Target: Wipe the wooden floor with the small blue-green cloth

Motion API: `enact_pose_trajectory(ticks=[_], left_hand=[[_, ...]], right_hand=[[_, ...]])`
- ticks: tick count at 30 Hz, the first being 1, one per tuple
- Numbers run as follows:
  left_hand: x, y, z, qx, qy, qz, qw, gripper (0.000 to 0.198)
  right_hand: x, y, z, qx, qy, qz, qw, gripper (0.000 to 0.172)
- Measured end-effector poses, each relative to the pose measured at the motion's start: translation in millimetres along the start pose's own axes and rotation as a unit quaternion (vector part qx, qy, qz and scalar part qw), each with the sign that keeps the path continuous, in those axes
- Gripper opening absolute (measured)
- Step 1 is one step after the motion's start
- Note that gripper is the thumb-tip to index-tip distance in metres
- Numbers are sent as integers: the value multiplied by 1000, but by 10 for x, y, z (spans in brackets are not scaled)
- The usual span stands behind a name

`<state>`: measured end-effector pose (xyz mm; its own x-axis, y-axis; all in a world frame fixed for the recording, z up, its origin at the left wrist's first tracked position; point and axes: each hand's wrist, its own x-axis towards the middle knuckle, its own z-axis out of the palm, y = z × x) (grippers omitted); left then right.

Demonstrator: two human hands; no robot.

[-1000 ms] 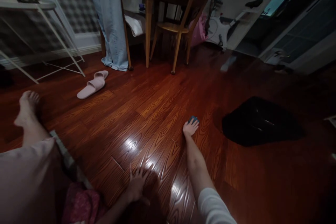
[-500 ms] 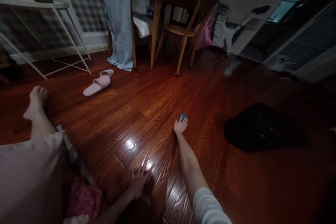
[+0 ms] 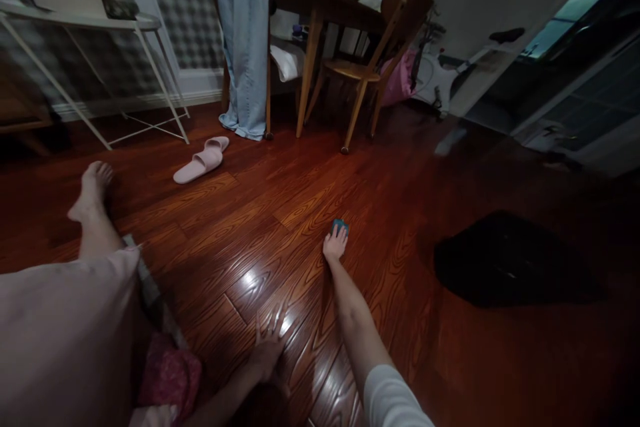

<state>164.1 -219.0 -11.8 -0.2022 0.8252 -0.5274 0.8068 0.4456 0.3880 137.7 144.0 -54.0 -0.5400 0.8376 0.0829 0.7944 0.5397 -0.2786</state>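
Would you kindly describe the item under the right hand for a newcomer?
On the wooden floor, find the right hand. Beneath its fingers sits a small, blockish item, set apart from the large black object farther right by its teal colour.

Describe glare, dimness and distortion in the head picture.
Head view: glare whitens the wooden floor near the left hand; head view: the black object at right blends into dimness; head view: the wooden chair slants, seemingly from camera tilt or distortion.

Blue jeans [image 3: 246, 53] hang beside a table [image 3: 327, 0]; a chair [image 3: 353, 69] stands near a pink bag [image 3: 401, 82].
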Motion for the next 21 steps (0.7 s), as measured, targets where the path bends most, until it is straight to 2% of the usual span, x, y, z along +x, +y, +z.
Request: enact_pose_trajectory(ticks=[3,6,9,11,14,16,19,21], left_hand=[[-43,-6,-69,-19,-3,18,1000,154],[-52,-22,-91,-23,4,26,999,152],[-18,-39,-50,-14,3,22,1000,151],[15,-47,-2,-8,-1,20,1000,149],[52,-44,60,7,16,11,1000,150],[67,-34,84,16,23,11,1000,151],[91,-24,102,27,16,1,1000,154],[108,-25,109,25,1,-2,1000,155]], right_hand=[[-65,-140,43,-3,2,8,1000,63],[-171,-264,79,2,-20,-62,998,61],[-210,-203,27,9,-36,-111,993,56],[-189,-73,-49,9,-27,-85,996,56],[-164,104,-147,3,9,13,1000,61],[-205,123,-158,-1,30,62,998,63],[-361,-20,-87,0,37,68,997,62],[-485,-158,-19,4,26,18,999,60]])
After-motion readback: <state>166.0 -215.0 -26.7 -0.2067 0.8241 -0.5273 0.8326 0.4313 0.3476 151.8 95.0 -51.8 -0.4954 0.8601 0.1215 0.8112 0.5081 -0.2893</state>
